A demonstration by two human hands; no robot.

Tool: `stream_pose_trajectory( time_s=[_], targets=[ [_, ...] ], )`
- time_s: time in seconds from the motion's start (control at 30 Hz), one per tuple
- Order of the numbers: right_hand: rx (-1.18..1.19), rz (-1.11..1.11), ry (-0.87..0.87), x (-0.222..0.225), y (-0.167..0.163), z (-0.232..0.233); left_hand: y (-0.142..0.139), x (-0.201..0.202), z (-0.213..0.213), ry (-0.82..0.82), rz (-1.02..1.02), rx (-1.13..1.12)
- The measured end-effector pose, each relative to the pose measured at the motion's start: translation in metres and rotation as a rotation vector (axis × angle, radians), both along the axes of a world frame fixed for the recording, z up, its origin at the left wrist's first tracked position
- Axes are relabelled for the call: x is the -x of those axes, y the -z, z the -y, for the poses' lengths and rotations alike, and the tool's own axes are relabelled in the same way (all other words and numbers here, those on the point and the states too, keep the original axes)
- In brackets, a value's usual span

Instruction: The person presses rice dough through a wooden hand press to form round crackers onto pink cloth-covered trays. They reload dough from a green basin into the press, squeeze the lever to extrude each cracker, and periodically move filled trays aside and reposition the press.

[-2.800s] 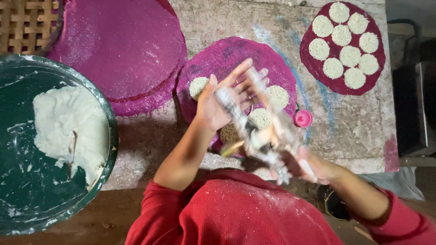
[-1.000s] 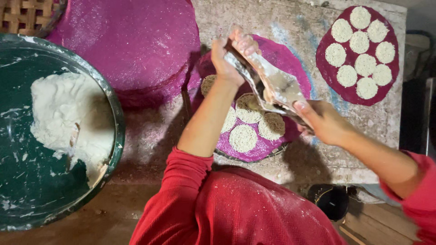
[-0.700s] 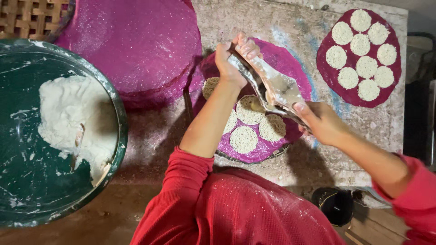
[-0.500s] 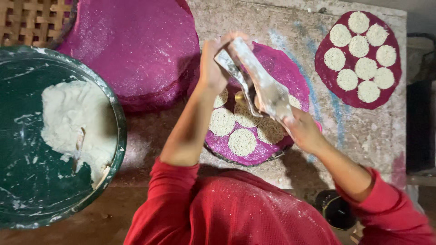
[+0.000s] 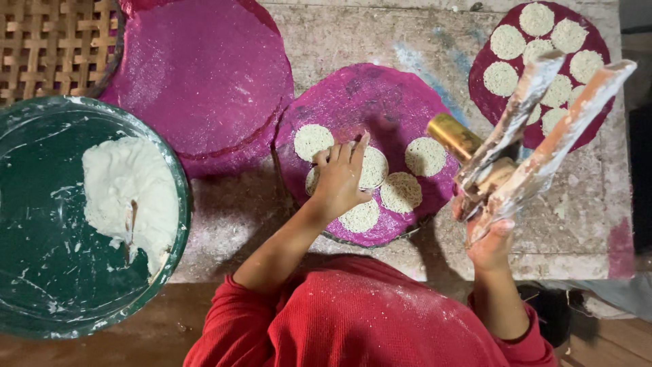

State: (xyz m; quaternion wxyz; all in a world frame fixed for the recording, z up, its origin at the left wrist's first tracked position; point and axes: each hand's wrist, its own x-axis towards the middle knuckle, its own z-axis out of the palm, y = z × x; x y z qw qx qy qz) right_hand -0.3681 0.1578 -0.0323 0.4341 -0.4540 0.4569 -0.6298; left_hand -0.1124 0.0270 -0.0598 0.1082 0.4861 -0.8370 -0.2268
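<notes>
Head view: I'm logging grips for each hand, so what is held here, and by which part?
The right hand grips a two-armed wooden press at its lower end. The left hand holds nothing; it rests on the noodle rounds on the magenta mat.

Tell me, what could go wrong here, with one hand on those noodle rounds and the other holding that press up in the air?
The left hand rests on the noodle rounds on the middle purple mat; pressing could flatten or tear them. The right hand holds the dough-caked press tilted above the table, so bits might drop onto the filled mat. The rounds lie close together and may stick to each other.
</notes>
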Motion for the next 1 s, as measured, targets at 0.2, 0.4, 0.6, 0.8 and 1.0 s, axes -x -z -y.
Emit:
stream_pose_trajectory(
  time_s=[0.2, 0.4, 0.6, 0.8, 1.0],
  targets=[
    [0.019, 0.028, 0.076, 0.025, 0.017, -0.022, -0.025, -0.003, 0.045, -0.025, -0.014, -0.119],
    [0.035, 0.086, 0.149, 0.036, 0.031, -0.04, -0.026, -0.038, 0.122, -0.047, -0.247, 0.127],
    [0.078, 0.073, 0.165, 0.036, 0.036, -0.049, -0.001, -0.076, 0.1, -0.557, -1.214, -1.073],
    [-0.004, 0.133, 0.132, 0.031, 0.032, -0.039, 0.023, -0.072, -0.008, -0.631, -1.126, -0.4],
    [-0.042, 0.191, 0.013, 0.007, 0.017, -0.016, 0.016, -0.086, -0.036, -0.237, -0.086, 0.233]
  ],
)
